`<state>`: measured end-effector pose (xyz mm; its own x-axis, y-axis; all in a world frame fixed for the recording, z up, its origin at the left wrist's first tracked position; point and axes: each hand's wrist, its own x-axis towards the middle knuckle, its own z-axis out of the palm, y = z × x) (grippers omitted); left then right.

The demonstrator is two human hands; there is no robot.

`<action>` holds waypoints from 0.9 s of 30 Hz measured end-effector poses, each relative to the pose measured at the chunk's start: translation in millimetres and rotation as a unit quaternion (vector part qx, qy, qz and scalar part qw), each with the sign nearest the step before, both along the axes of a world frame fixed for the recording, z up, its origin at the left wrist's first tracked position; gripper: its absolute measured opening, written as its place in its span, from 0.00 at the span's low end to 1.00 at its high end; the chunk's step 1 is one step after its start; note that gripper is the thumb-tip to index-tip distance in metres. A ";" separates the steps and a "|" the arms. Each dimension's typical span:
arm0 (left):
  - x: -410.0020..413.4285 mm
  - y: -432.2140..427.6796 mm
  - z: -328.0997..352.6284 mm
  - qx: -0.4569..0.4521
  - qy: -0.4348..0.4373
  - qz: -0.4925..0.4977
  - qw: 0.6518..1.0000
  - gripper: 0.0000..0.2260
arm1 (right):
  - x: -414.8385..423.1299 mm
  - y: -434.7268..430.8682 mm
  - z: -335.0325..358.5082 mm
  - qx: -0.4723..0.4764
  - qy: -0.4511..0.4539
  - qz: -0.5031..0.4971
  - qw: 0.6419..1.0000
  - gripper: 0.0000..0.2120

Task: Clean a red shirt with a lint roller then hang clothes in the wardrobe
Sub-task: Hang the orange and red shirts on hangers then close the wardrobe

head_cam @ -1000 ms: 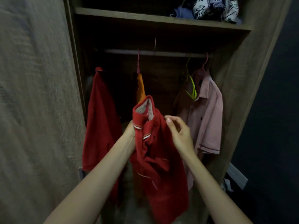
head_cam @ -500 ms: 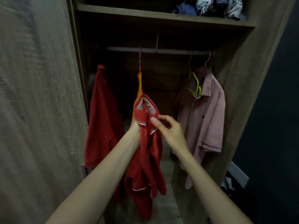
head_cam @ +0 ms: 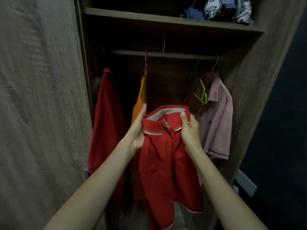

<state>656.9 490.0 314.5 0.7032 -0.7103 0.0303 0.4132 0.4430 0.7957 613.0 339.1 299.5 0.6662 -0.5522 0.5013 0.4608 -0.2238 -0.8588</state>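
I hold a red polo shirt up in front of the open wardrobe, its striped collar spread toward me and its body hanging down. My left hand grips the collar's left side, thumb up beside it. My right hand pinches the collar's right side with the thumb over its edge. An empty green hanger hangs on the rail just above and right of the shirt.
On the rail hang a red garment at the left, an orange one in the middle and a pink shirt at the right. Folded patterned cloth lies on the upper shelf. The wardrobe door stands open at my left.
The shirt was bunched in my left hand; my right hand took the other side of the collar and both hands have spread it open. The view moved closer to the wardrobe.
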 end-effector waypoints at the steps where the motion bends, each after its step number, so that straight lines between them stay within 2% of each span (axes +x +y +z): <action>1: 0.7 1.3 -2.2 0.020 -0.022 -0.005 1.000 0.24 | 0.2 -1.4 -2.3 0.009 0.003 0.001 1.000 0.08; 3: 4.3 0.1 -7.7 0.068 -0.045 -0.012 0.997 0.13 | -0.5 -6.2 -4.2 0.033 0.004 0.005 0.999 0.08; 5: 8.2 1.3 -11.4 0.115 -0.078 0.003 0.990 0.17 | -4.0 -14.4 -1.1 0.065 0.006 0.003 0.998 0.08; 8: 11.8 12.1 -6.1 0.121 -0.183 -0.014 0.976 0.24 | -12.7 -28.5 6.9 0.110 0.004 0.001 0.994 0.10; 11: 13.9 20.8 1.1 0.162 -0.275 0.046 0.947 0.23 | -22.7 -37.2 16.6 0.132 -0.009 -0.019 0.991 0.12; 13: 13.3 23.3 7.7 0.200 -0.346 0.102 0.911 0.23 | -27.6 -40.1 22.0 0.147 -0.023 -0.023 0.989 0.13; 15: 12.5 22.8 12.1 0.264 -0.431 0.147 0.850 0.22 | -31.3 -41.0 26.6 0.163 -0.030 -0.016 0.986 0.13; 16: 14.4 22.9 12.3 0.306 -0.475 0.191 0.803 0.22 | -32.6 -41.3 28.9 0.170 -0.034 -0.012 0.985 0.13; 18: 19.2 23.8 8.4 0.377 -0.558 0.278 0.685 0.25 | -35.9 -42.4 34.0 0.179 -0.056 -0.002 0.982 0.13; 19: 20.3 24.5 4.4 0.412 -0.587 0.286 0.636 0.27 | -38.0 -43.7 36.9 0.182 -0.068 0.000 0.981 0.12; 20: 20.1 25.0 0.7 0.453 -0.600 0.271 0.601 0.30 | -41.0 -45.2 39.6 0.179 -0.077 0.001 0.981 0.12; 21: 20.3 24.9 -2.8 0.493 -0.599 0.246 0.581 0.32 | -43.0 -47.4 41.1 0.171 -0.082 0.000 0.982 0.12; 23: 23.3 24.3 -8.2 0.515 -0.590 0.214 0.584 0.34 | -45.1 -52.3 40.9 0.150 -0.080 -0.002 0.985 0.12; 24: 23.9 24.4 -6.9 0.491 -0.589 0.210 0.606 0.35 | -45.1 -54.7 40.1 0.139 -0.078 -0.011 0.987 0.12; 27: 17.3 27.8 9.0 0.381 -0.556 0.178 0.717 0.37 | -41.1 -63.9 32.8 0.122 -0.067 -0.043 0.989 0.14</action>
